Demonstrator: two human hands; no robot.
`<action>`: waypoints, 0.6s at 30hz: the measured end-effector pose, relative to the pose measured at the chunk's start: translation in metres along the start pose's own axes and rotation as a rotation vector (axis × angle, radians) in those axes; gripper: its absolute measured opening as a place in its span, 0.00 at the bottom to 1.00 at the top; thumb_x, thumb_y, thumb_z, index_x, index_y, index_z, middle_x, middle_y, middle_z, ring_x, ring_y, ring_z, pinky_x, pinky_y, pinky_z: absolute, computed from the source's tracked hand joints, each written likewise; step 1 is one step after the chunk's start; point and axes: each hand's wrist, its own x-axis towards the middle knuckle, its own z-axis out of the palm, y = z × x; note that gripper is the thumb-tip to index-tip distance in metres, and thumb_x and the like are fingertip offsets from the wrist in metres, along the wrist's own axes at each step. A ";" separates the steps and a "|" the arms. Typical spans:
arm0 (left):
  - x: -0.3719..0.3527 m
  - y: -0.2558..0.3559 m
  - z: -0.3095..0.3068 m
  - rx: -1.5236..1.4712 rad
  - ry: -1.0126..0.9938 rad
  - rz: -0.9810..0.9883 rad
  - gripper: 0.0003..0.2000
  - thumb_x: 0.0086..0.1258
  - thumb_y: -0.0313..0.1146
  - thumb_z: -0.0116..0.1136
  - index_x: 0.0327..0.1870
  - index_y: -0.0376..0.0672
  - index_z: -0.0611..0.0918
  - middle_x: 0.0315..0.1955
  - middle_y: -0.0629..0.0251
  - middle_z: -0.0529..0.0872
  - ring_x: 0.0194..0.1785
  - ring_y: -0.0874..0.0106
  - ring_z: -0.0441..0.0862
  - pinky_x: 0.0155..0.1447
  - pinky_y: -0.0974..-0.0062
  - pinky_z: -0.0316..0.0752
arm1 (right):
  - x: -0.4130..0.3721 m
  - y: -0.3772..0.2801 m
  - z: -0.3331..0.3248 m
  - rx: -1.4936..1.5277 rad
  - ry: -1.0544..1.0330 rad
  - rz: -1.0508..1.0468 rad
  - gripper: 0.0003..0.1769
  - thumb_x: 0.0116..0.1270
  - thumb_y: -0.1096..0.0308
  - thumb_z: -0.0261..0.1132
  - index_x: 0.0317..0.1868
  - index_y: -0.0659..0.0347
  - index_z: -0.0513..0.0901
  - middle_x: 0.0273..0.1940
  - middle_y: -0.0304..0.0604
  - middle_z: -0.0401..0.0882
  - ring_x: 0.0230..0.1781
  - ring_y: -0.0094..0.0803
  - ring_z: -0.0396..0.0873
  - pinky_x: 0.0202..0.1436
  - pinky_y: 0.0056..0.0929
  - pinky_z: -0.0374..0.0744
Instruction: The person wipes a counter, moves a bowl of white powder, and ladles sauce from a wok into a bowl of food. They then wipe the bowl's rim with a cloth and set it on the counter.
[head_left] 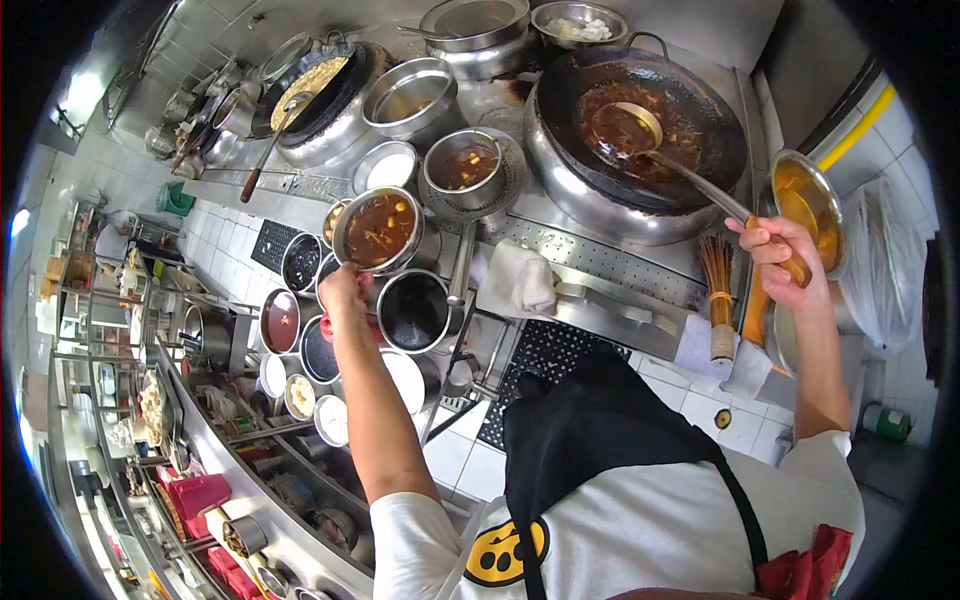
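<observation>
My right hand [785,258] is closed round the wooden handle of a long ladle [698,185]. The ladle's bowl sits in brown sauce [668,150] inside a large black wok [640,190] on the stove. My left hand [345,290] grips the near edge of a steel pot [376,230], which holds brown sauce with pale pieces. Just right of that pot, a smaller handled pan [465,165] of similar sauce rests on a round perforated stand.
Several pots of sauces stand around my left forearm, one with dark liquid [413,310]. A bamboo brush [719,300] and white cloths [518,278] lie along the stove's front edge. Another wok [315,90] is at the back left; a steel bowl [808,210] is at the right.
</observation>
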 end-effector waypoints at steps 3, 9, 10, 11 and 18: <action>0.004 -0.015 0.001 -0.073 -0.013 -0.066 0.04 0.64 0.22 0.56 0.32 0.30 0.80 0.24 0.59 0.82 0.21 0.71 0.81 0.23 0.78 0.81 | -0.006 0.002 0.012 0.124 -0.118 0.032 0.26 0.75 0.67 0.49 0.64 0.82 0.60 0.36 0.39 0.69 0.23 0.18 0.75 0.13 0.21 0.73; 0.015 -0.037 0.003 -0.246 -0.043 -0.075 0.07 0.64 0.24 0.62 0.38 0.28 0.80 0.30 0.56 0.84 0.27 0.67 0.84 0.30 0.76 0.85 | -0.029 0.008 0.047 0.032 -0.113 0.007 0.25 0.76 0.66 0.52 0.63 0.80 0.62 0.35 0.35 0.69 0.21 0.16 0.71 0.13 0.18 0.68; 0.009 -0.034 0.002 -0.215 -0.069 -0.073 0.08 0.65 0.25 0.62 0.39 0.28 0.80 0.31 0.56 0.84 0.29 0.65 0.85 0.31 0.75 0.86 | -0.033 0.007 0.050 0.036 -0.097 0.002 0.25 0.75 0.67 0.53 0.63 0.80 0.62 0.35 0.35 0.69 0.21 0.16 0.71 0.13 0.18 0.67; 0.004 -0.031 0.003 -0.215 -0.070 -0.086 0.09 0.66 0.26 0.62 0.40 0.28 0.80 0.33 0.55 0.84 0.32 0.65 0.86 0.34 0.74 0.87 | -0.034 0.004 0.051 0.041 -0.083 -0.001 0.25 0.75 0.67 0.53 0.64 0.80 0.61 0.35 0.35 0.69 0.20 0.16 0.70 0.13 0.17 0.66; -0.092 -0.012 0.016 0.270 0.062 0.405 0.21 0.68 0.43 0.66 0.44 0.27 0.81 0.33 0.54 0.85 0.33 0.68 0.86 0.33 0.76 0.80 | -0.042 -0.013 0.059 0.052 -0.055 -0.005 0.20 0.73 0.69 0.55 0.57 0.76 0.64 0.33 0.39 0.71 0.18 0.18 0.72 0.10 0.20 0.65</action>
